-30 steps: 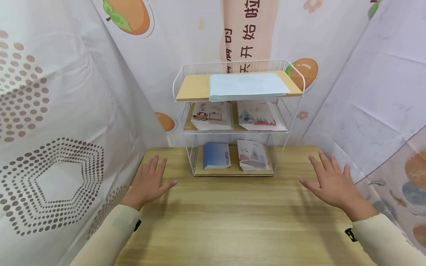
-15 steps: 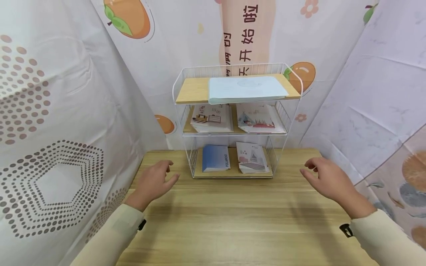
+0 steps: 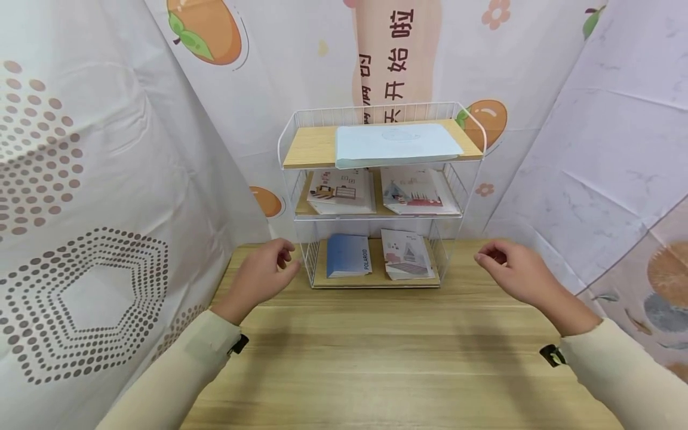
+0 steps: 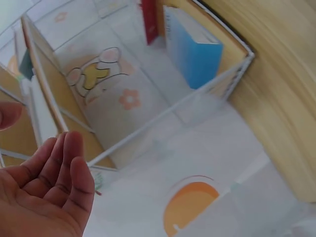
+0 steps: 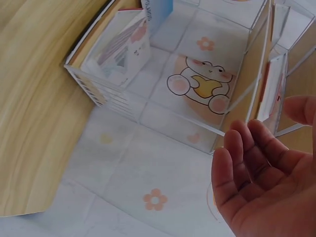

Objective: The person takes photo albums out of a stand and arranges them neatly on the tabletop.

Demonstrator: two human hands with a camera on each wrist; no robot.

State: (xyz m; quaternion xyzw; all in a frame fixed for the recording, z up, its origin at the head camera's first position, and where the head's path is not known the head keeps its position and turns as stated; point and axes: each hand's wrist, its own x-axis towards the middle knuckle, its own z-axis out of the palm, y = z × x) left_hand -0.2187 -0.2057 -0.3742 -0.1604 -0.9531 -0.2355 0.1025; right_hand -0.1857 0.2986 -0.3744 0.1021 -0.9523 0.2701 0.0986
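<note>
A white wire rack (image 3: 376,218) with three wooden shelves stands at the back of the table. My left hand (image 3: 261,276) hovers by its left side with fingers loosely bent and nothing in them. On the other side, my right hand (image 3: 516,269) is held likewise, apart from the rack. The left wrist view shows the left palm (image 4: 44,197) with the thumb away from the fingers; the right palm (image 5: 266,182) looks similar in its own view. A blue booklet (image 3: 348,255) marked POLAROID and a white booklet (image 3: 408,255) stand on the bottom shelf.
Pale blue sheets (image 3: 398,143) lie on the top shelf, overhanging its front edge. Two stacks of printed booklets, left (image 3: 341,191) and right (image 3: 416,190), fill the middle shelf. Patterned cloth (image 3: 102,197) hangs around the wooden table (image 3: 365,358).
Both hands have gone from spread, straight fingers to loosely bent ones. They have also moved inward, closer to the rack's sides. The rack and booklets have stayed put.
</note>
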